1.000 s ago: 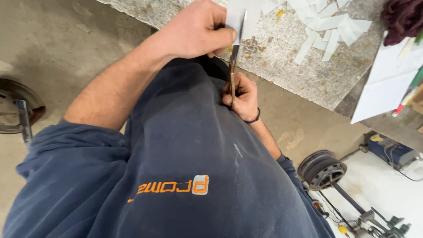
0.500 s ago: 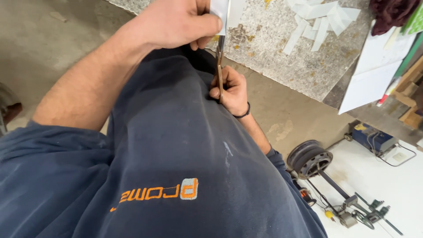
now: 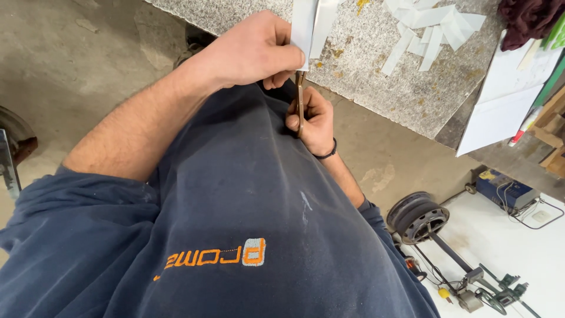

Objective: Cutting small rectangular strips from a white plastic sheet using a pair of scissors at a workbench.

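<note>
Over granite slab (image 3: 376,76), scissors (image 3: 300,103) upright, blades up into white strip (image 3: 304,26)

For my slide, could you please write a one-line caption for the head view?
Left hand holds a white strip while right hand works scissors beside a granite slab.

Navy sweatshirt (image 3: 247,194) showing orange-and-grey chest logo. White paper strip (image 3: 304,26) lying over grey speckled granite slab (image 3: 376,76) with yellowish stains. Scissors (image 3: 300,103) looking brown. Wristband (image 3: 328,154) showing black.
</note>
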